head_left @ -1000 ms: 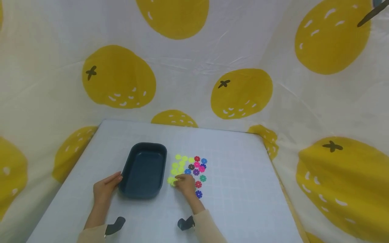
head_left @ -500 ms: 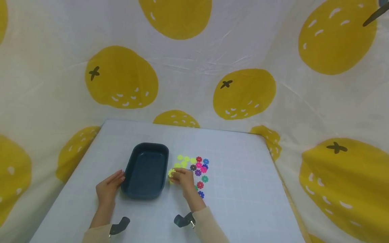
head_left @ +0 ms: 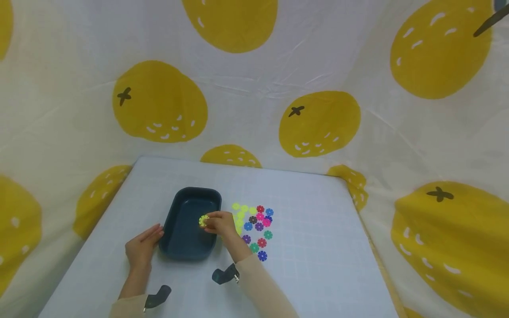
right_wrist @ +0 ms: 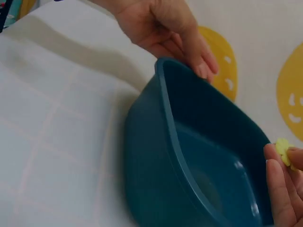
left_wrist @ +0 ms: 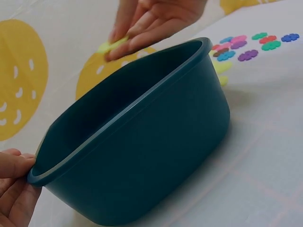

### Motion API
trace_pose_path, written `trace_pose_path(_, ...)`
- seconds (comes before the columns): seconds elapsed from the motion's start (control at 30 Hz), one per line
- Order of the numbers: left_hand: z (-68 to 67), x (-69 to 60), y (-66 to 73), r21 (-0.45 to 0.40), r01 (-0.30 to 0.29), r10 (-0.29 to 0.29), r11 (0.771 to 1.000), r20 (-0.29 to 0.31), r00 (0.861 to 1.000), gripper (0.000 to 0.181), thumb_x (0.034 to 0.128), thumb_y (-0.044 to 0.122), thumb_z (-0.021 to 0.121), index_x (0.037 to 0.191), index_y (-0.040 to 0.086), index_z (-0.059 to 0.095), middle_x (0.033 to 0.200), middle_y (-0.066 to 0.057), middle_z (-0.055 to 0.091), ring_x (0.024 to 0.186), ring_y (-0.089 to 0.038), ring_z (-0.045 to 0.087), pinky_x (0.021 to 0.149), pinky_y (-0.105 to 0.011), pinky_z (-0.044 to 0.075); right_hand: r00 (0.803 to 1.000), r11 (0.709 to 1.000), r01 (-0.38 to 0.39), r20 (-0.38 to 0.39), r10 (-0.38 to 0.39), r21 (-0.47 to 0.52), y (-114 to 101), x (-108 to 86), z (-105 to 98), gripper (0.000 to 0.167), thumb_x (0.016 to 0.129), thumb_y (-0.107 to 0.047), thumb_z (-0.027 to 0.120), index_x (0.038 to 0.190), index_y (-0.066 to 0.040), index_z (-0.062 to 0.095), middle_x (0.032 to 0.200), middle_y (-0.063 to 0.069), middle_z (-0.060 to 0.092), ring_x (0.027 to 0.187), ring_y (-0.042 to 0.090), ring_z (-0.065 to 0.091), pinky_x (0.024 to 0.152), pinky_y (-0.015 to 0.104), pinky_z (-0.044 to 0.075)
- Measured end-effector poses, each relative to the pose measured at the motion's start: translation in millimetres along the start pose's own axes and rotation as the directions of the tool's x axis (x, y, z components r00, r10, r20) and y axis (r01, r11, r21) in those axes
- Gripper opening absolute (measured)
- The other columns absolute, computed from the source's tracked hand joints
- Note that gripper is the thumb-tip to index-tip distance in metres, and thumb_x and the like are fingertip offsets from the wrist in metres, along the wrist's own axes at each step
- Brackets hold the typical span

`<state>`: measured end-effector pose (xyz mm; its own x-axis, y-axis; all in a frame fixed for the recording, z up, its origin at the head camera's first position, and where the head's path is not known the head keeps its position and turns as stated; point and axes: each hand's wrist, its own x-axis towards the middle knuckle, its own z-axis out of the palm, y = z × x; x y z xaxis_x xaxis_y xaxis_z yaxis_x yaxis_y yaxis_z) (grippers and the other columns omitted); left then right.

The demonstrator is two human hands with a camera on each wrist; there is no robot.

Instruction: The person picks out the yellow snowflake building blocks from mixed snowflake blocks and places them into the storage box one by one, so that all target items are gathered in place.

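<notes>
A dark teal plastic tub [head_left: 186, 249] stands on the table, with no discs visible inside. My left hand [head_left: 139, 249] pinches its left rim between thumb and fingers, as the left wrist view shows at the tub's corner [left_wrist: 142, 156]. Over the tub, my right hand [head_left: 222, 224] pinches a yellow flower-shaped plastic disc [head_left: 203, 221] between thumb and fingertips. In the right wrist view this disc [right_wrist: 282, 150] is above the rim. Right of the tub lie several more yellow discs [head_left: 240, 215], partly hidden by the right hand and arm.
Beside the yellow discs lie several others in mixed colours, among them a purple disc [head_left: 246, 239], a green disc [head_left: 268, 235] and a dark blue disc [head_left: 262, 255]. A pale checked cloth [head_left: 318, 247] covers the table. A fruit-printed curtain [head_left: 246, 115] hangs behind.
My right hand has picked up a yellow disc from the group and carried it left over the tub. The left hand stays at the tub's rim.
</notes>
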<state>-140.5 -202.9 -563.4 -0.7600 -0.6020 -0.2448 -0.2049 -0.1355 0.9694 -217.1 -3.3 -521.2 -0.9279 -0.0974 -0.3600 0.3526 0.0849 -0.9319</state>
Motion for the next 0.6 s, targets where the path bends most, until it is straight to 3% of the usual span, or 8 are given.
trace_pose_path(0.1, -1.2, -0.4, -1.1, 0.018, -0.007, 0.007, 1.000, -0.005, 1.000, 0.042, 0.0877, 0.008, 0.075, 0.127, -0.001, 0.064, 0.085, 0.026, 0.070, 0.075, 0.018, 0.062, 0.074, -0.003, 0.050, 0.999, 0.999, 0.006, 0.049, -0.004, -0.033, 3, 2.2, 20, 0.015, 0.084, 0.002, 0.073, 0.098, 0.003, 0.073, 0.087, 0.013, 0.075, 0.077, 0.026, 0.076, 0.064, 0.028, 0.062)
trace_pose_path(0.23, 0.3, -0.5, -2.2, 0.049, 0.000, 0.001, 0.999, -0.012, 1.000, 0.042, 0.0890, 0.013, 0.074, 0.128, 0.001, 0.065, 0.110, 0.004, 0.074, 0.077, 0.019, 0.061, 0.077, -0.005, 0.050, 0.998, 0.996, -0.004, 0.069, 0.011, -0.092, 10, -1.1, 48, 0.010, 0.081, 0.008, 0.073, 0.090, 0.005, 0.074, 0.079, 0.013, 0.074, 0.070, 0.025, 0.075, 0.059, 0.029, 0.062)
trace_pose_path(0.33, 1.4, -0.8, -2.2, 0.073, -0.002, 0.003, 0.997, -0.019, 1.000, 0.041, 0.0904, 0.015, 0.073, 0.128, 0.002, 0.065, 0.124, -0.012, 0.066, 0.079, 0.020, 0.060, 0.079, -0.005, 0.050, 0.998, 0.988, -0.039, 0.048, 0.047, -0.151, 16, -4.2, 65, 0.007, 0.079, 0.011, 0.072, 0.084, 0.006, 0.074, 0.071, 0.012, 0.072, 0.065, 0.025, 0.074, 0.056, 0.030, 0.062)
trace_pose_path(0.43, 2.1, -1.6, -0.8, 0.071, -0.010, 0.013, 0.997, -0.030, 0.999, 0.039, 0.0906, 0.012, 0.072, 0.127, 0.001, 0.065, 0.124, -0.015, 0.065, 0.077, 0.020, 0.060, 0.077, -0.004, 0.050, 0.997, 0.976, -0.060, 0.038, 0.070, -0.210, 23, -5.9, 75, 0.004, 0.079, 0.010, 0.072, 0.078, 0.006, 0.072, 0.066, 0.012, 0.071, 0.062, 0.026, 0.073, 0.054, 0.030, 0.061)
trace_pose_path(0.6, 2.7, -2.4, 0.6, 0.054, -0.001, 0.002, 0.999, -0.029, 1.000, 0.039, 0.0899, 0.008, 0.072, 0.127, -0.001, 0.064, 0.123, -0.017, 0.064, 0.073, 0.019, 0.061, 0.073, -0.003, 0.050, 0.999, 0.949, -0.038, 0.017, 0.045, -0.313, 35, -5.3, 82, 0.011, 0.075, 0.012, 0.075, 0.071, 0.004, 0.068, 0.064, 0.013, 0.068, 0.057, 0.025, 0.071, 0.050, 0.027, 0.059)
